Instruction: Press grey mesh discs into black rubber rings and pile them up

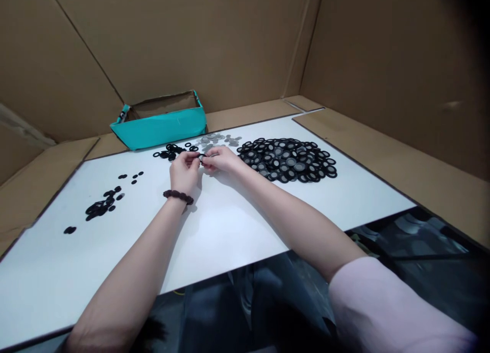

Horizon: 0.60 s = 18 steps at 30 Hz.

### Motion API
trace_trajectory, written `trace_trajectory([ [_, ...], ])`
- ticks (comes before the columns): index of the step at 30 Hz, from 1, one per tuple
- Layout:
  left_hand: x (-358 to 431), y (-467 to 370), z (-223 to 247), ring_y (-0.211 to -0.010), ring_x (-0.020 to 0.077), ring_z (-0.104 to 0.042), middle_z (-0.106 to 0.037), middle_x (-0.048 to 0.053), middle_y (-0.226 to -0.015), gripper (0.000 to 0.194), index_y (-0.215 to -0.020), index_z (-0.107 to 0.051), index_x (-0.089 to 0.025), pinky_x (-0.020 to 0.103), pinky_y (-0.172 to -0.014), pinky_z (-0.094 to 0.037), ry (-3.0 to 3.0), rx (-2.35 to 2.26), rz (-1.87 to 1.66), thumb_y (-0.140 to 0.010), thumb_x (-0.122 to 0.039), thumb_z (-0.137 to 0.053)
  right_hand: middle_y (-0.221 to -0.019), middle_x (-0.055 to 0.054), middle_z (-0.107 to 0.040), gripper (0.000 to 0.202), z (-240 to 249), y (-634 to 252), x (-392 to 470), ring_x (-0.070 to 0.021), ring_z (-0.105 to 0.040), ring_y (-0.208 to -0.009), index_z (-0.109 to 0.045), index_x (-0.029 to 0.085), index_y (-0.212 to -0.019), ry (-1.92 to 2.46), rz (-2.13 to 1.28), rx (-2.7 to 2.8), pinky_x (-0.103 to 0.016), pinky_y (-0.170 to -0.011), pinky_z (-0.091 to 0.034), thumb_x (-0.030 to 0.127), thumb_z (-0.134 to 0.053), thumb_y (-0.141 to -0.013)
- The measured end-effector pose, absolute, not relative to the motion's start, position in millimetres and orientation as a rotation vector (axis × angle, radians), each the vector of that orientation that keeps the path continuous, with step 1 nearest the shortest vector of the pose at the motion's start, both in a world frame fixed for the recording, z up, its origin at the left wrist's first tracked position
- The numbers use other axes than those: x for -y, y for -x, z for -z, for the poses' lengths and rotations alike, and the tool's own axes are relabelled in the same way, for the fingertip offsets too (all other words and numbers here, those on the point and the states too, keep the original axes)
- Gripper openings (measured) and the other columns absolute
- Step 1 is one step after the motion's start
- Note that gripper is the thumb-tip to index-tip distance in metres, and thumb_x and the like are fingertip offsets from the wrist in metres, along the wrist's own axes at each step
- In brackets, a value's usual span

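Between the fingertips of both hands is a small black ring with a pale grey centre (201, 159), held just above the white board. My left hand (184, 169), with a dark bead bracelet (178, 196) at the wrist, pinches its left side. From the right, my right hand (222, 160) pinches the other side, and its fingers partly hide the ring. Just beyond my left hand lies a small group of black rings (172, 151). Pale grey discs (216, 139) are scattered behind both hands. To the right spreads a big heap of black rings with grey centres (287, 159).
A white board (229, 230) covers the work surface, with cardboard walls (237, 46) around it. An open turquoise box (164, 128) stands at the back left. Loose black discs (101, 207) lie on the left side of the board.
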State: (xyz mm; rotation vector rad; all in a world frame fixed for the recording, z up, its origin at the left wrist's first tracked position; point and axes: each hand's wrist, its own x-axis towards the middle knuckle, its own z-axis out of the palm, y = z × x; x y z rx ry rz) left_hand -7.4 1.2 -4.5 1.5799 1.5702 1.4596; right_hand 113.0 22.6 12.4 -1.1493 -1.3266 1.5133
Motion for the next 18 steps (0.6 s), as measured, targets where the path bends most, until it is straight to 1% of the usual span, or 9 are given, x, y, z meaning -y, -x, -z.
trace_trajectory([
  [2, 0.4, 6.2, 0.5, -0.070, 0.0153, -0.061, -0.066, 0.005, -0.076, 0.012, -0.081, -0.063, -0.014, 0.029, -0.072, -0.049, -1.566, -1.610, -1.472, -0.070, -0.016, -0.057, -0.047, 0.002, -0.053, 0.024, -13.8, -114.6, -21.8, -0.0050, -0.046, -0.041, -0.052, 0.013, -0.057, 1.154, -1.443, 1.355, -0.017, -0.044, -0.042, 0.006, -0.060, -0.080],
  [4, 2.3, 6.1, -2.1, -0.067, 0.0145, -0.060, -0.064, 0.003, -0.073, 0.013, -0.082, -0.062, -0.015, 0.028, -0.069, -0.048, -1.569, -1.624, -1.471, -0.070, -0.016, -0.057, -0.049, 0.001, -0.055, 0.022, -15.2, -115.7, -21.2, -0.0058, -0.049, -0.044, -0.055, 0.013, -0.058, 1.170, -1.400, 1.383, -0.016, -0.044, -0.041, 0.007, -0.062, -0.078],
  [8, 6.0, 8.5, -2.4, -0.069, 0.0131, -0.059, -0.063, 0.001, -0.075, 0.012, -0.082, -0.059, -0.017, 0.026, -0.069, -0.047, -1.688, -1.617, -1.458, -0.070, -0.016, -0.057, -0.047, 0.001, -0.056, 0.023, -18.7, -116.8, -20.9, -0.0066, -0.051, -0.044, -0.053, 0.013, -0.057, 1.228, -1.428, 1.467, -0.015, -0.041, -0.040, 0.004, -0.064, -0.075],
  [10, 6.4, 9.4, -1.0, -0.070, 0.0131, -0.059, -0.064, 0.002, -0.079, 0.009, -0.080, -0.059, -0.017, 0.026, -0.070, -0.047, -1.738, -1.597, -1.443, -0.071, -0.017, -0.056, -0.046, 0.000, -0.056, 0.025, -20.6, -116.6, -20.9, -0.0061, -0.051, -0.043, -0.051, 0.012, -0.056, 1.218, -1.498, 1.466, -0.015, -0.042, -0.042, 0.003, -0.060, -0.078],
  [12, 5.6, 9.2, 0.8, -0.071, 0.0133, -0.060, -0.065, 0.003, -0.082, 0.010, -0.081, -0.059, -0.017, 0.026, -0.070, -0.048, -1.727, -1.544, -1.441, -0.073, -0.018, -0.054, -0.045, 0.001, -0.056, 0.025, -21.9, -115.4, -20.6, -0.0057, -0.051, -0.042, -0.050, 0.013, -0.060, 1.193, -1.546, 1.408, -0.015, -0.044, -0.045, 0.002, -0.056, -0.082],
  [15, 4.2, 6.9, 2.9, -0.069, 0.0137, -0.061, -0.065, 0.003, -0.079, 0.014, -0.086, -0.060, -0.016, 0.027, -0.069, -0.049, -1.594, -1.515, -1.456, -0.073, -0.020, -0.055, -0.044, 0.003, -0.054, 0.024, -21.0, -111.8, -19.9, -0.0061, -0.052, -0.041, -0.046, 0.014, -0.065, 1.172, -1.531, 1.333, -0.016, -0.045, -0.046, 0.000, -0.052, -0.084],
  [18, 3.7, 4.8, 3.6, -0.066, 0.0142, -0.061, -0.065, 0.004, -0.076, 0.012, -0.083, -0.060, -0.015, 0.028, -0.068, -0.050, -1.468, -1.560, -1.433, -0.072, -0.020, -0.056, -0.046, 0.001, -0.054, 0.027, -15.9, -107.9, -20.4, -0.0065, -0.051, -0.041, -0.045, 0.015, -0.062, 1.163, -1.521, 1.371, -0.017, -0.044, -0.045, 0.002, -0.053, -0.084],
])
